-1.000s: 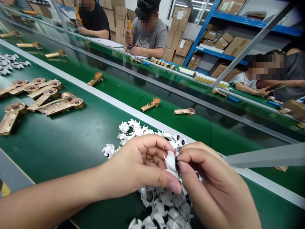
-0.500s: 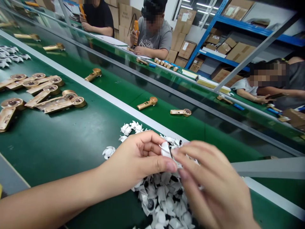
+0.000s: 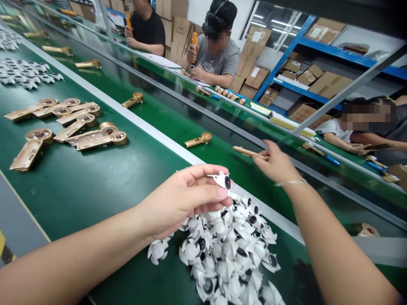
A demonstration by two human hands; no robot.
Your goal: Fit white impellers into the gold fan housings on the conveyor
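Observation:
My left hand (image 3: 200, 190) pinches a small white fan blade (image 3: 220, 179) whose black round hub faces right. It is held above a heap of white fan blades (image 3: 222, 254) on the green bench. Farther out, my right hand (image 3: 276, 163) reaches over the belt, its fingers closed on the near end of a gold handheld fan housing (image 3: 244, 151), which looks tilted on edge. Another gold fan housing (image 3: 199, 139) lies on the belt left of it.
Several open gold housings (image 3: 85, 127) lie on the bench at left, with rows of white fan blades (image 3: 28, 72) behind them. A pale rail (image 3: 152, 135) divides bench from belt (image 3: 168, 114). Across it, a person in a grey shirt (image 3: 219, 55) holds an orange tool (image 3: 194, 46).
My right hand has left the fan blade and moved out over the belt to take hold of a gold housing. The left hand keeps the blade. The view has shifted slightly.

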